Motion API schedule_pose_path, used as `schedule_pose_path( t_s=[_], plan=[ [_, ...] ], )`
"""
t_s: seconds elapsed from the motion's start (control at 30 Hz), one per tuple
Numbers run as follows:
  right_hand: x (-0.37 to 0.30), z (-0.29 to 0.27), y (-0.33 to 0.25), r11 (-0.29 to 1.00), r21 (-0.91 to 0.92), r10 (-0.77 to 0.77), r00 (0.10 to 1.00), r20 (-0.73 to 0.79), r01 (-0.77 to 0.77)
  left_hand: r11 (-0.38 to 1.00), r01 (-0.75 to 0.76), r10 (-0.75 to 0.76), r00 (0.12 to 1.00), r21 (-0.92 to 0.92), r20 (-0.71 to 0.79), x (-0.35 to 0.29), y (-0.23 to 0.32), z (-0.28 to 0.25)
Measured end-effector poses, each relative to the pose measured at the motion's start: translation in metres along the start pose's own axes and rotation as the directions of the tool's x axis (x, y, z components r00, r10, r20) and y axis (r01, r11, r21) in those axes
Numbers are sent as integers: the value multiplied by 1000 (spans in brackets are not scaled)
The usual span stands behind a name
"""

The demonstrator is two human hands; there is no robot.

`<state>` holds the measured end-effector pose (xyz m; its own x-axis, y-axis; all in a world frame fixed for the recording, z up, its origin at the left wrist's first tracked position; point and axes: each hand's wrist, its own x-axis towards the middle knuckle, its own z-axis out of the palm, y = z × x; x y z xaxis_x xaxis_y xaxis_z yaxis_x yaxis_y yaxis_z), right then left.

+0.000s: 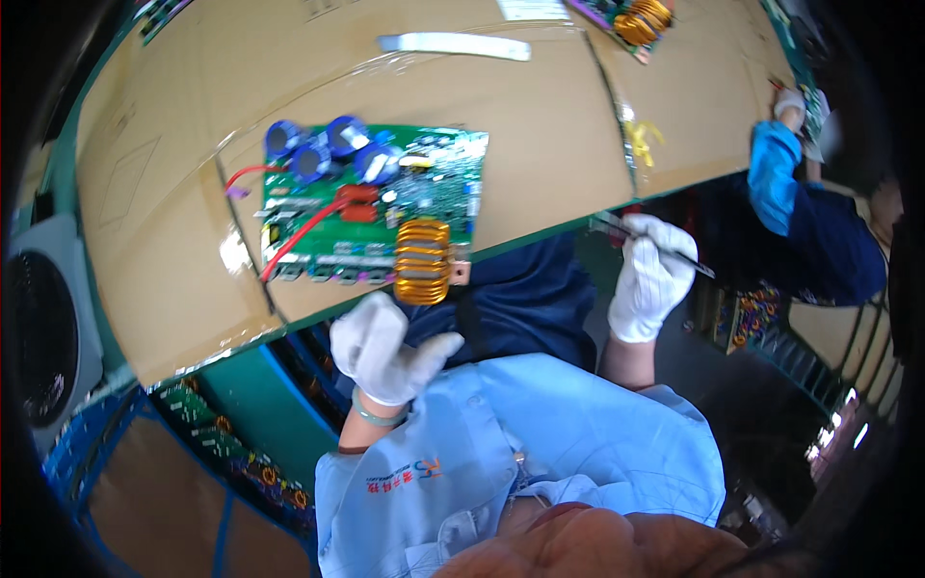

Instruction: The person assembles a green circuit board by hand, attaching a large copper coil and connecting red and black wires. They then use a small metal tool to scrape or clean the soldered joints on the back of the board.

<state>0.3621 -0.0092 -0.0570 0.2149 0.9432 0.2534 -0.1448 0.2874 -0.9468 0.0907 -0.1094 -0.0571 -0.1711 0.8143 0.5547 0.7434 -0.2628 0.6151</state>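
Note:
A green circuit board (318, 231) lies on the cardboard-covered table in front of me. It carries blue capacitors (310, 162), a copper-wound toroid coil (422, 262), red block parts and red wires. My left hand (385, 352), in a white glove, is just off the table edge below the coil. Its thumb is stretched out and its fingers are partly bent, with nothing visible in them. On the right, beyond the table edge, my gloved right hand (653, 279) is closed around dark, slim tweezers (694, 264). The tweezers are apart from the board.
A pale strip (462, 44) lies on the cardboard (540, 125), with another coil board (636, 19) at the far edge. Yellow ties (640, 143) lie to the right. A co-worker's blue sleeve (774, 173) reaches in at right. A grey fan-like unit (53, 328) stands left; more boards sit below.

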Motion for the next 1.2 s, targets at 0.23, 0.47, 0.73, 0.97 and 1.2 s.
schedule_pose_path(
  t_s=[0.23,0.47,0.73,0.97,1.2],
  plan=[
    [-1,59,-4,904,145,-9,322,947,-401,815,464,-215,799,-348,561,5,19,-39],
    [-27,98,0,959,141,-45,357,933,-247,683,612,-389,766,-398,512,-26,14,-58],
    [-11,72,6,901,206,28,526,850,-383,402,803,-802,541,-440,254,-31,0,-73],
    [-3,69,0,920,143,146,659,738,-364,309,877,-942,230,368,244,-37,-44,-110],
    [-4,74,11,949,60,78,413,907,-311,701,713,-444,465,-27,766,18,-5,-88]
  ],
)
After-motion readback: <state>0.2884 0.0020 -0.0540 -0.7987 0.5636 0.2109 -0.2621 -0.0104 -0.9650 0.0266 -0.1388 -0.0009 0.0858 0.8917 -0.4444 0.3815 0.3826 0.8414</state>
